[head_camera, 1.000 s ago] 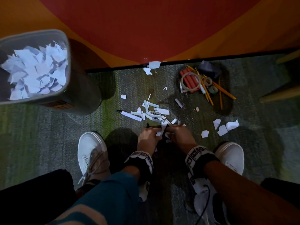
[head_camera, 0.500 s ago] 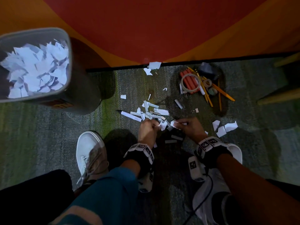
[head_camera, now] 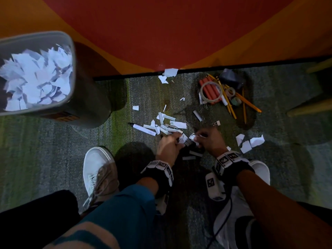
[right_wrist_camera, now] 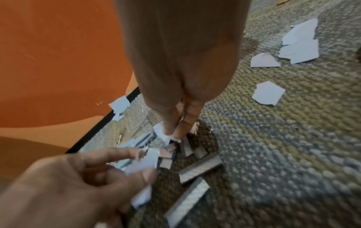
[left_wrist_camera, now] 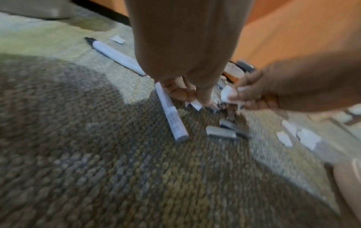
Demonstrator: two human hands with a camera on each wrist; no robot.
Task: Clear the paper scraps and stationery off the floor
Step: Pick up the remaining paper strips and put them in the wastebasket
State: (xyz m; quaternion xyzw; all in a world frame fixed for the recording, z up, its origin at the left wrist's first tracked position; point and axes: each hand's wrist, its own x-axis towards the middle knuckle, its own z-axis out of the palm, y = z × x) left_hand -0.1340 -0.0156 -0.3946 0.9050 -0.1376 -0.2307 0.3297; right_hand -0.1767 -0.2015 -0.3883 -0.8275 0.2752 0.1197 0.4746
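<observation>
Both hands are down in the mess: left hand (head_camera: pixel 168 146) and right hand (head_camera: pixel 209 141) each pinch paper scraps (right_wrist_camera: pixel 143 165). Markers (left_wrist_camera: pixel 171 115) and staple strips (right_wrist_camera: pixel 199 168) lie right beside them on the carpet (head_camera: pixel 45 150), with the bin (head_camera: pixel 86 97) off left.

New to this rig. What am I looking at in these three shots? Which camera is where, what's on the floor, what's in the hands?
No robot here: a person crouches and works with bare hands. One camera sits on the head and looks down; one on each wrist looks along the fingers.

In the head view, the left hand and right hand meet over a pile of paper scraps on the carpet. Each hand pinches white scraps, as the wrist views show.

Also on the carpet: a white marker, staple strips, and a heap of pencils with a tape roll. At left stands a bin already holding torn paper.
</observation>
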